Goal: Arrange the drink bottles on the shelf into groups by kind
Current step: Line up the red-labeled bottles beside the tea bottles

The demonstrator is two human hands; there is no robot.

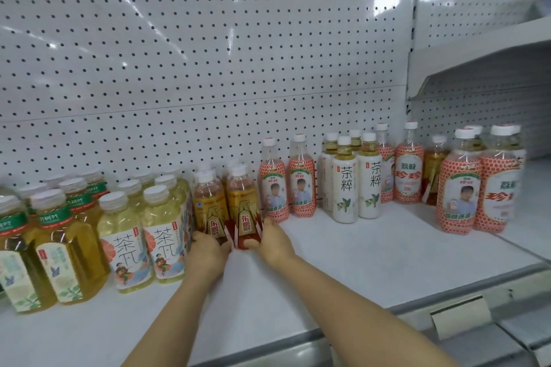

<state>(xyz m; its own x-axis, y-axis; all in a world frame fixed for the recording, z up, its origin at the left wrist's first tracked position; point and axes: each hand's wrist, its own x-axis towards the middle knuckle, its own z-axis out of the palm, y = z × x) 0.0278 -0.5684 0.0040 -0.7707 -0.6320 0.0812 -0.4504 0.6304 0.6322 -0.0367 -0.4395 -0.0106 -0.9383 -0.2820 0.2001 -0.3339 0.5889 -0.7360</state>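
Observation:
Two amber bottles with gold-and-red labels stand side by side mid-shelf. My left hand (208, 250) grips the base of the left amber bottle (210, 202); my right hand (275, 241) grips the base of the right amber bottle (242, 202). More of that kind stand behind them. To the left are pale tea bottles with illustrated labels (125, 244) and green-banded tea bottles (59, 241). To the right stand two red-dotted lychee bottles (287, 185), white-labelled tea bottles (346, 185), then more lychee bottles (459, 188) with another amber bottle (433, 173) among them.
The white shelf (357, 262) has bare surface in front of the right-hand bottles. A perforated white back panel (208, 53) rises behind. A price-tag rail (447, 319) runs along the front edge. Another shelf bay (492, 68) adjoins on the right.

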